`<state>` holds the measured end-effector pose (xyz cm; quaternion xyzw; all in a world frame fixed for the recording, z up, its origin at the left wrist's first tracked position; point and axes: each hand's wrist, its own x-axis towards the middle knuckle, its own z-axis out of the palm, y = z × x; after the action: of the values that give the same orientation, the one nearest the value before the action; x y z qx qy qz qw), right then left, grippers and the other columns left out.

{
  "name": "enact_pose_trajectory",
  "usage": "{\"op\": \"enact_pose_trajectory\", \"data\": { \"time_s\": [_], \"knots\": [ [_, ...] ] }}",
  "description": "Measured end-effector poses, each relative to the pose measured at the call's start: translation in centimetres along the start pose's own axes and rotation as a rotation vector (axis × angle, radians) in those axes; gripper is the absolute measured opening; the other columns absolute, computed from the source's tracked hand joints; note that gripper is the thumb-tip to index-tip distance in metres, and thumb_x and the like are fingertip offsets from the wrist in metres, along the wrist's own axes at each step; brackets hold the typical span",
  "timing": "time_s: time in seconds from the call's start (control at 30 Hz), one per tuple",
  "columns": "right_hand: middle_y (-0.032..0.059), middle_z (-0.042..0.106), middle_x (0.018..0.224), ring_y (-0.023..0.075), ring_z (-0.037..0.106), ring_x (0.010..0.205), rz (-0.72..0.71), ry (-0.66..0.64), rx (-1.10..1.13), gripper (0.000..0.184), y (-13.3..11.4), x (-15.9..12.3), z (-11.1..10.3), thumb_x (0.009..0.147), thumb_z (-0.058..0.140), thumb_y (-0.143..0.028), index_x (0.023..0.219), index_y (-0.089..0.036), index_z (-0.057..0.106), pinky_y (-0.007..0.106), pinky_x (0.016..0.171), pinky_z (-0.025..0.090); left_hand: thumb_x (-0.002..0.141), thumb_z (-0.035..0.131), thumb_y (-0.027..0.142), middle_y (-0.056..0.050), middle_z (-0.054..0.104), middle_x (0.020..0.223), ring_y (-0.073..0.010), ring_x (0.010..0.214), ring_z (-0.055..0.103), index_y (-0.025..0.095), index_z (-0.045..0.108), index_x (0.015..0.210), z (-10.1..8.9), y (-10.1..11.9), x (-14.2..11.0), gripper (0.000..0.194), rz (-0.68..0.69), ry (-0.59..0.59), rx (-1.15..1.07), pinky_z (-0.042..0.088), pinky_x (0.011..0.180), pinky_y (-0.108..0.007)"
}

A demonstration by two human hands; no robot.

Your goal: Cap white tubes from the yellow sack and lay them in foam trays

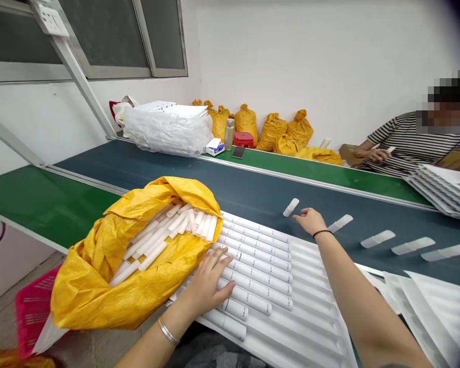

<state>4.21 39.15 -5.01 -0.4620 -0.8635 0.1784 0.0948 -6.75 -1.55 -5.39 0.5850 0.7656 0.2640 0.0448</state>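
Note:
My left hand (pixel 210 278) lies with spread fingers on the white printed tubes (pixel 260 263), which sit in rows in a white ridged tray (pixel 318 312). Over the dark belt (pixel 249 189), my right hand (pixel 310 221) reaches out with nothing visible in its slightly parted fingers. Just beyond its fingertips is a small white tube (pixel 291 207), with a narrow gap between them. Behind that wrist lies another white tube (pixel 341 223). Left of the tray, an open yellow sack (pixel 138 301) is full of plain white tubes (pixel 176 222).
Several more tubes (pixel 413 246) lie along the belt to the right. Stacked trays (pixel 444 189) stand near a co-worker (pixel 398 135) holding a small white piece. A plastic-wrapped stack (pixel 168 130) is at the back; a pink basket (pixel 36 306) is below left.

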Motion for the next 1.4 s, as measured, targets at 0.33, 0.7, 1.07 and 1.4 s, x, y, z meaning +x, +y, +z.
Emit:
{"op": "enact_pose_trajectory", "data": {
  "time_s": [0.33,0.7,1.07,1.4],
  "knots": [
    [0.0104,0.07,0.096,0.0227,0.063,0.093,-0.279,-0.235,-0.159,0.018,-2.3,-7.4,0.9,0.073,0.064,-0.017,0.087,-0.016,0.074,0.028,0.085,0.044,0.08,0.047,0.024,-0.02,0.065,0.103,-0.0345,0.099,0.061,0.009,0.066,0.099,-10.6,-9.1,-0.9,0.031,-0.687,0.0,0.329,0.045,0.091,-0.047],
    [0.0043,0.063,0.087,0.0166,0.058,0.073,-0.367,-0.02,0.273,0.022,-4.0,-14.8,-2.1,0.078,0.063,-0.034,0.093,-0.019,0.057,0.027,0.068,0.048,0.087,0.046,0.039,-0.011,0.061,0.12,-0.0225,0.111,0.056,0.017,0.056,0.116,-10.1,-7.9,-2.2,0.038,-0.514,0.182,0.152,0.043,0.096,-0.033],
    [0.0056,0.06,0.097,0.0169,0.056,0.08,-0.491,-0.251,0.93,0.026,-11.5,-23.4,-2.5,0.089,0.055,-0.037,0.111,-0.024,0.058,0.034,0.074,0.05,0.085,0.061,0.022,-0.004,0.059,0.108,-0.0172,0.105,0.059,0.028,0.047,0.119,-6.0,4.2,1.1,0.037,-0.033,0.549,-0.978,0.047,0.097,-0.037],
    [0.0058,0.064,0.093,0.0164,0.06,0.077,-0.522,-0.212,1.076,0.026,-10.3,-23.6,-3.7,0.087,0.06,-0.035,0.11,-0.024,0.061,0.033,0.071,0.053,0.075,0.073,0.031,-0.006,0.069,0.097,-0.018,0.088,0.064,0.019,0.065,0.101,-6.3,4.1,0.8,0.03,-0.194,0.331,-0.724,0.052,0.077,-0.027]
  ]
}}
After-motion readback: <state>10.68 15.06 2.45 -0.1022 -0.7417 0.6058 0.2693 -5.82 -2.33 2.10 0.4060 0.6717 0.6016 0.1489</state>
